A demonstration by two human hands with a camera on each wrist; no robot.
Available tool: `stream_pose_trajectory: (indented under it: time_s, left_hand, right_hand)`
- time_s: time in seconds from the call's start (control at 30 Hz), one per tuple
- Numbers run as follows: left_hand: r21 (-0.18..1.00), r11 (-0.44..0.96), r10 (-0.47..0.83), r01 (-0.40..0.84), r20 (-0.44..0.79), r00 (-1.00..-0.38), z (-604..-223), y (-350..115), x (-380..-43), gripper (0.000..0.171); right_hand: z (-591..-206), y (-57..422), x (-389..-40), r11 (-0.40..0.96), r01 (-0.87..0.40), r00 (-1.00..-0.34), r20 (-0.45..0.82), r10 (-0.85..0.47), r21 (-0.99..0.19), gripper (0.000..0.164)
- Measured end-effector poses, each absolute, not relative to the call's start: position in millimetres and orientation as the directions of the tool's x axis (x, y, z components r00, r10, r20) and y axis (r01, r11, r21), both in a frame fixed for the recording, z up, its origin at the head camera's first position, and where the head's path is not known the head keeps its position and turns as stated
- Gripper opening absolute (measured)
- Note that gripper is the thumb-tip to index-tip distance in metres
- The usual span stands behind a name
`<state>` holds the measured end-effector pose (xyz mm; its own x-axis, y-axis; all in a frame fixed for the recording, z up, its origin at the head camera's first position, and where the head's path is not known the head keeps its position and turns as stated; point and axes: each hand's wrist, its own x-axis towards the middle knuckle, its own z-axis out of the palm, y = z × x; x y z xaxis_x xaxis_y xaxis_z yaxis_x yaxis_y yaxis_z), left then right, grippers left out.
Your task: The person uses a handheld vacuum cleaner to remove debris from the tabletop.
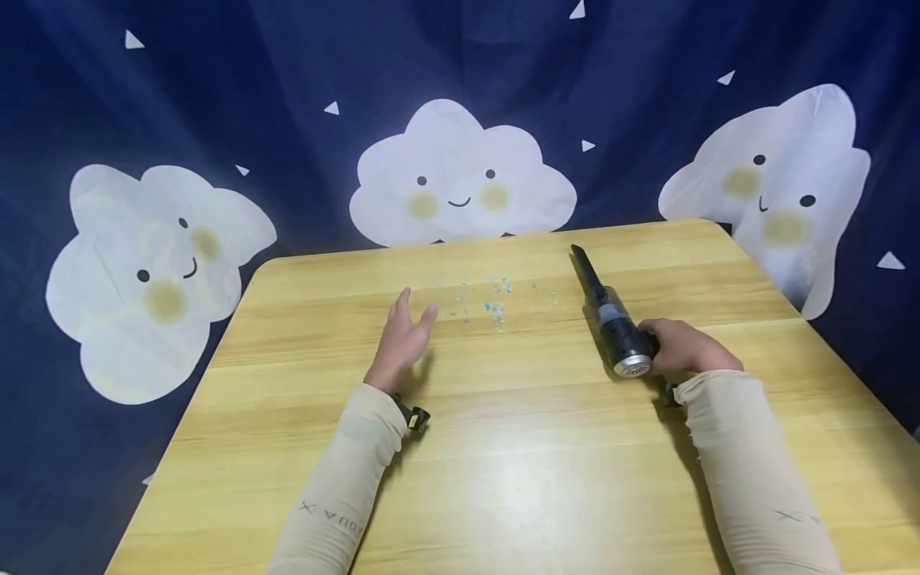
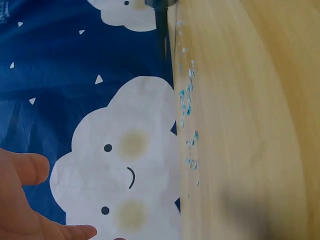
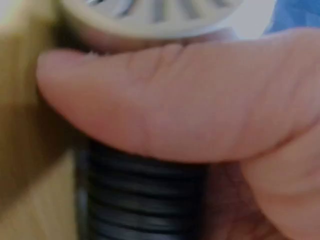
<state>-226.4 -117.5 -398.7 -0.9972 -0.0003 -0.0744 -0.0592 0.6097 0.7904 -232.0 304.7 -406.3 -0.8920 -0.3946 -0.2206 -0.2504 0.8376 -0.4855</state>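
My right hand point(image 1: 686, 346) grips a black handheld vacuum cleaner point(image 1: 620, 335) on the right of the table. Its long narrow nozzle points toward the far edge, and a silver vented cap faces me. In the right wrist view, my thumb point(image 3: 150, 102) crosses the ribbed black handle point(image 3: 145, 195) just below that vented cap. Small blue and white bits point(image 1: 494, 307) lie scattered left of the nozzle, near the table's far side. My left hand point(image 1: 402, 339) hovers over the table left of the bits, fingers spread and holding nothing.
The light wood table point(image 1: 489, 479) has rounded far corners. Behind it hangs a dark blue curtain point(image 1: 302, 48) printed with smiling white clouds point(image 1: 460, 148) and small triangles. Both forearms reach in from the near side.
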Motion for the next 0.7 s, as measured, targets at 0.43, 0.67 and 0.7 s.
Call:
stream_pose_trajectory:
  time_s: [0.43, 0.67, 0.7]
  left_hand:
    - [0.913, 0.378, 0.012, -0.151, -0.167, -0.986, -406, -119, -226, 0.072]
    - [0.917, 0.38, 0.006, -0.123, -0.135, -0.991, -408, -119, -226, 0.073]
    - [0.918, 0.378, 0.007, -0.12, -0.133, -0.991, -407, -120, -226, 0.074]
  right_hand:
    - [-423, 291, -234, 0.797, -0.342, -0.906, -0.051, -0.42, -0.498, 0.03]
    - [-426, 276, -239, 0.792, -0.342, -0.937, 0.113, -0.331, -0.506, 0.043]
    - [-427, 274, -240, 0.791, -0.339, -0.939, 0.132, -0.317, -0.509, 0.044]
